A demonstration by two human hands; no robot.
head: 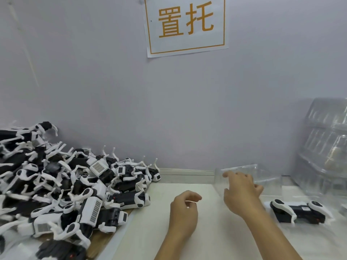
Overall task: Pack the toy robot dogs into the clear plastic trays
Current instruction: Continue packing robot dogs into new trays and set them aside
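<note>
A big heap of black-and-white toy robot dogs [65, 184] covers the left side of the table. One more toy robot dog [298, 212] lies on its side at the right, on what looks like clear plastic. My right hand [242, 192] grips the near wall of an empty clear plastic tray [268, 175] standing at the back of the table, fingers over its top edge. My left hand [185, 209] hovers over the white table with its fingers loosely curled, and it holds nothing.
A tall stack of clear plastic trays [326, 147] leans against the wall at the far right. The white table top [206, 237] runs between the heap and the single dog. A paper sign [185, 25] hangs on the grey wall.
</note>
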